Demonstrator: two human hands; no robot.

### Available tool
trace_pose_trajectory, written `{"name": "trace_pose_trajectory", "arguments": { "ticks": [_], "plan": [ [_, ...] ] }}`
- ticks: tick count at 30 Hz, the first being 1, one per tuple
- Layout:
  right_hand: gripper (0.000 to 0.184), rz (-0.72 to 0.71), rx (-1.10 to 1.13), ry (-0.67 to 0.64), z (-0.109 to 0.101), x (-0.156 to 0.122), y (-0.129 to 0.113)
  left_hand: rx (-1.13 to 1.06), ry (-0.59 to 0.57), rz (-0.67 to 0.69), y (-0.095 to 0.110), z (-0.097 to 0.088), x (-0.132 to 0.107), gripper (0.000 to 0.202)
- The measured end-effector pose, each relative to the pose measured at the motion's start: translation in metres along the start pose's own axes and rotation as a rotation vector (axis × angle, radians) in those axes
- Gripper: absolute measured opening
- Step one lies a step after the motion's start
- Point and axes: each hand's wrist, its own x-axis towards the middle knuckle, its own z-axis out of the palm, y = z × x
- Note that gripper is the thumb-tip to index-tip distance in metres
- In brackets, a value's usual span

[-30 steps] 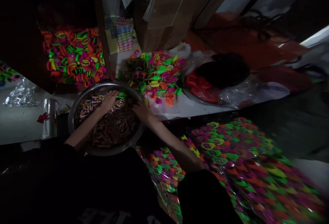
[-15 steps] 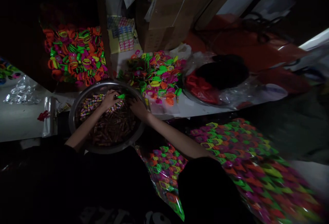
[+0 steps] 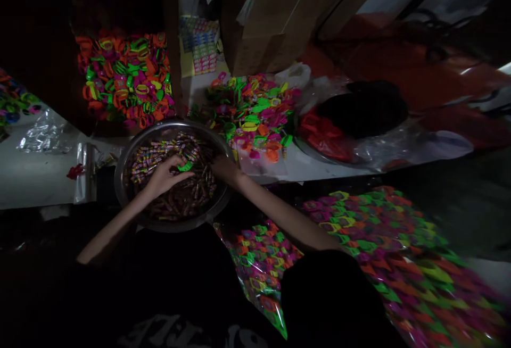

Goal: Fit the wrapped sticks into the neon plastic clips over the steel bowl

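Dim workshop, by its worktable (image 3: 43, 183), metal basin (image 3: 121, 172) of small pieces (image 3: 146, 160), heaped bright trinkets (image 3: 261, 104) and filled clear bags (image 3: 375, 225).

Green piece (image 3: 186, 166) above wrapped sticks (image 3: 148, 159)

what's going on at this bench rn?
A person is working over a metal basin of small wrapped sticks. The left hand has a green plastic piece between thumb and fingers, above the sticks. The right hand is at the basin's right side; too dark to tell whether it grips anything. A loose neon pile lies on the table beyond, to the right of the basin.
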Motion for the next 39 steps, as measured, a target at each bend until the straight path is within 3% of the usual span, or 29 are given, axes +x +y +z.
{"name": "trace_pose_trajectory", "arguments": {
  "ticks": [6, 12, 15, 19, 25, 31, 39],
  "plan": [
    [0.028, 0.003, 0.1, -0.042, -0.014, -0.021, -0.012, -0.063, 0.105, 0.061, 0.008, -0.007, -0.018, 0.041],
    [0.021, -0.204, 0.68, 0.391, -0.048, -0.053, -0.032, 0.037, 0.031, 0.129, 0.024, -0.014, -0.033, 0.031],
    [0.019, -0.259, 0.798, 0.488, -0.06, -0.07, -0.046, 0.102, 0.044, 0.144, 0.034, -0.017, -0.037, 0.027],
    [0.019, -0.273, 0.855, 0.593, -0.064, -0.081, -0.056, 0.131, 0.134, 0.224, 0.044, -0.023, -0.039, 0.024],
    [0.018, -0.333, 0.873, 0.717, -0.062, -0.084, -0.065, 0.131, 0.152, 0.273, 0.049, -0.028, -0.042, 0.025],
    [0.02, -0.285, 0.886, 0.746, -0.059, -0.085, -0.072, 0.12, 0.142, 0.306, 0.052, -0.03, -0.044, 0.023],
    [0.021, -0.367, 0.9, 0.831, -0.056, -0.086, -0.075, 0.138, 0.177, 0.304, 0.057, -0.03, -0.046, 0.023]
  ]
}}
